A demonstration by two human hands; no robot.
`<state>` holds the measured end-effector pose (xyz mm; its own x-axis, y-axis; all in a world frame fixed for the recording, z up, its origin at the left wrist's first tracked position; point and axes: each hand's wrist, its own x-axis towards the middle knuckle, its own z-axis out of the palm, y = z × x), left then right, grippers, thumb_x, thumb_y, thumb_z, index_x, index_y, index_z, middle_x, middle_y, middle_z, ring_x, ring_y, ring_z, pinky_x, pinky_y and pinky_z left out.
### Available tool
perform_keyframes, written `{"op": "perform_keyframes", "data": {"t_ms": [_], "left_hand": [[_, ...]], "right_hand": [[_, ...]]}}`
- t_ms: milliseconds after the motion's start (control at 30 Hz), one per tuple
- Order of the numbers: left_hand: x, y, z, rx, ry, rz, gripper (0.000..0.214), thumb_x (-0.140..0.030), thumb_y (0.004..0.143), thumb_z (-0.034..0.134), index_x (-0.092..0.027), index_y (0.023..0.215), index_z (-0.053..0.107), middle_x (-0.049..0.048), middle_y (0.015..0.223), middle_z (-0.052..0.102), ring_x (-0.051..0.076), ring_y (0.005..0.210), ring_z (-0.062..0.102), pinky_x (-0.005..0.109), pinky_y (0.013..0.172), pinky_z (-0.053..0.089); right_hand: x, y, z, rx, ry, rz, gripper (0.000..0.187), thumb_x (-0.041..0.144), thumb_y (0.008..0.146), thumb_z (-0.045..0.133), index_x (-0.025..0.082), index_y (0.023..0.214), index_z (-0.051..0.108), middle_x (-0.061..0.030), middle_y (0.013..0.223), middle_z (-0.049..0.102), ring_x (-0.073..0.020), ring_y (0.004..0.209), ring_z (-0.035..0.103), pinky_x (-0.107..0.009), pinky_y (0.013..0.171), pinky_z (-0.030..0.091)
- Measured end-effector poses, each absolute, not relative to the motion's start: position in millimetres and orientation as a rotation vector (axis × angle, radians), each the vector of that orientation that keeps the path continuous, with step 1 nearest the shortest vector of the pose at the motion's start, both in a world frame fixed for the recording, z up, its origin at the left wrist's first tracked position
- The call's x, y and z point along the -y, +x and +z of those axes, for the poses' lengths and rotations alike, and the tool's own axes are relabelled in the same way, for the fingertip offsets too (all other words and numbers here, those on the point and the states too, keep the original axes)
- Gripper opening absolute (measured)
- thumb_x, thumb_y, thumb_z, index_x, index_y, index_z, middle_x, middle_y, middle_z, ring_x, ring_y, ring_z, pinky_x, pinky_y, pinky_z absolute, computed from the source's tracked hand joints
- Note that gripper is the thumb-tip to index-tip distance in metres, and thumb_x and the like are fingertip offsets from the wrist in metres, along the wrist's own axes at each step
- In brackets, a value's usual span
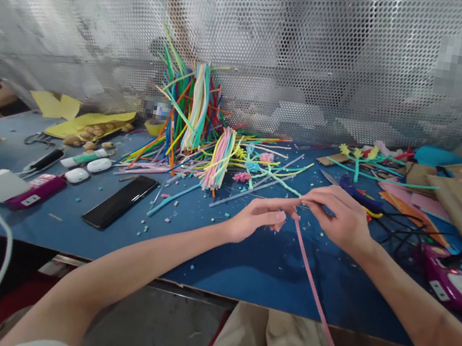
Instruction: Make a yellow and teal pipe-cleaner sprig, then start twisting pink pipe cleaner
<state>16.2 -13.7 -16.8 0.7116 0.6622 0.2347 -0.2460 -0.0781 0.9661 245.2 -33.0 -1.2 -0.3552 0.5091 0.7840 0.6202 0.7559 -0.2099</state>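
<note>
Pink strip: from mid-frame, at my fingertips, down to lower right.
Right hand: thumb and fingertips together, seemingly clamped on its upper end.
Left hand: index outstretched; whether it grips, I can't tell.
Touch: best light, tail hanging free against kinks.
Blue tabletop: crumb-strewn.
Room: perforated screen across the top.

- A pipe cleaner is trailing toward the person from where the left hand and right hand are meeting.
- A phone is lying on the table, left of the left hand.
- A stem bundle is standing beyond it, leftward.
- A power strip is lying right of the right hand.
</note>
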Motion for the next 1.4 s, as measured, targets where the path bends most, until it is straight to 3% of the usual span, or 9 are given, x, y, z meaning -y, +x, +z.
{"op": "perform_keyframes", "data": {"t_ms": [300,500,600,867,1133,1400], "left_hand": [[6,17,-24,-0.393,1.398,0.778,0.047,-0.039,0.088,0.06,-0.02,0.13,0.062,0.0123,0.113,0.066,0.013,0.076,0.053,0.028,0.072,0.043],[-2,16,-23,-0.399,1.665,0.888,0.04,-0.04,0.089,0.061,-0.021,0.124,0.066,0.0111,0.125,0.063,0.024,0.114,0.057,0.037,0.103,0.041],[-8,15,-21,-0.427,1.788,0.829,0.039,-0.04,0.09,0.06,-0.021,0.124,0.065,0.0106,0.132,0.061,0.025,0.123,0.055,0.038,0.109,0.038],[-16,14,-20,-0.442,1.756,0.636,0.042,-0.039,0.092,0.059,-0.022,0.129,0.062,0.0098,0.138,0.058,0.026,0.131,0.051,0.04,0.113,0.035],[-18,14,-21,-0.455,1.739,0.641,0.039,-0.038,0.09,0.06,-0.021,0.125,0.065,0.0099,0.135,0.06,0.026,0.129,0.053,0.04,0.112,0.036],[-17,15,-19,-0.455,1.817,0.637,0.036,-0.035,0.091,0.06,-0.021,0.124,0.066,0.0094,0.136,0.059,0.026,0.127,0.054,0.041,0.111,0.037]], "right_hand": [[24,243,-11,2.001,-0.954,-0.009,0.012,0.024,0.093,0.054,0.026,0.101,0.064,-0.0038,0.095,0.072,-0.0191,0.088,0.068,-0.034,0.082,0.055],[14,245,-21,2.13,-1.078,0.069,0.017,0.026,0.095,0.05,0.024,0.106,0.063,-0.0048,0.099,0.072,-0.0189,0.086,0.068,-0.032,0.077,0.053],[6,246,-28,2.219,-1.116,0.098,0.018,0.023,0.094,0.048,0.023,0.101,0.065,-0.0041,0.095,0.073,-0.0189,0.085,0.068,-0.031,0.076,0.052],[7,251,-25,2.106,-1.124,0.105,0.015,0.024,0.091,0.052,0.022,0.096,0.067,-0.0023,0.085,0.072,-0.0154,0.068,0.064,-0.029,0.065,0.051],[11,259,-21,2.204,-0.922,-0.04,0.018,0.026,0.091,0.055,0.024,0.102,0.07,-0.0033,0.095,0.074,-0.0175,0.084,0.069,-0.032,0.078,0.056],[8,260,-22,2.273,-0.897,-0.163,0.017,0.024,0.092,0.055,0.022,0.097,0.071,-0.0032,0.09,0.075,-0.0168,0.082,0.069,-0.03,0.076,0.056]]}}
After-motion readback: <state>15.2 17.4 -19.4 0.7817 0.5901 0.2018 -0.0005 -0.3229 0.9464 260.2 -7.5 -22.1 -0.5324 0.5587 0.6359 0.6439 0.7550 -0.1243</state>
